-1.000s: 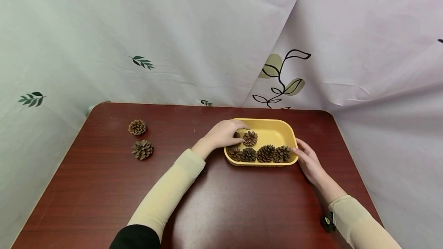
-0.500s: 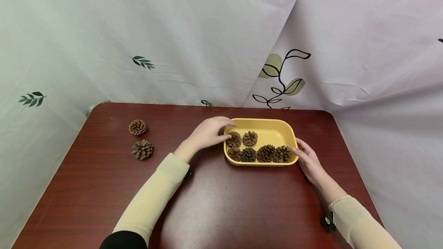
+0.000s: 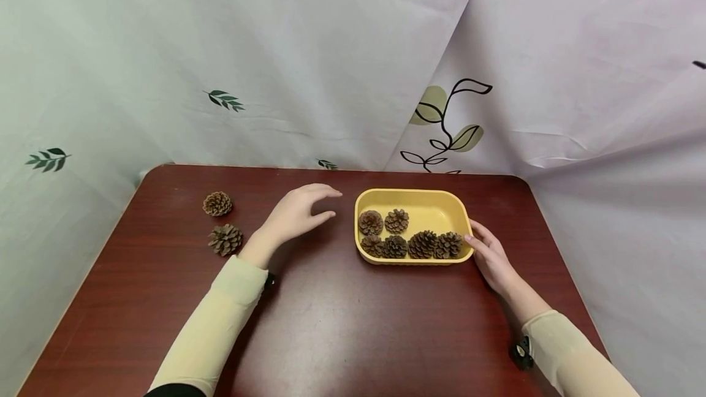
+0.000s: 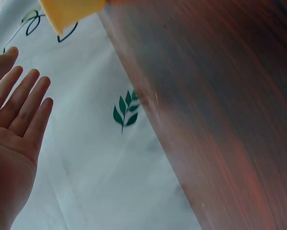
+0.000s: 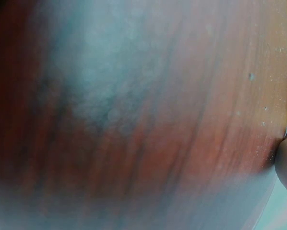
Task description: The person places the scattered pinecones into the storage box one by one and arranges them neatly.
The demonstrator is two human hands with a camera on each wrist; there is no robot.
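Note:
My left hand [image 3: 295, 213] is over the table between the loose pinecones and the yellow plastic tray [image 3: 436, 201]. Nothing is in its grasp; thumb and fingers are spread apart, and the left wrist view shows the bare palm [image 4: 11, 148]. The right hand [image 3: 493, 259] holds the tray by its right end, thumb at the rim and fingers along the outer wall. Inside, a front row of brown pinecones [image 3: 422, 244] lines the near wall. Behind its left part sit a round pinecone [image 3: 371, 223] and another pinecone [image 3: 396, 221].
Two more pinecones lie at the table's left: one farther back [image 3: 217, 204] and a more open one [image 3: 225, 239] nearer. The dark red wooden table [image 3: 353, 329] ends at the back against a pale cloth [image 3: 309, 66] with leaf prints.
My left hand has left the round pinecone in the tray's left end and drawn back leftward, out over the table. The right hand has stayed at the tray.

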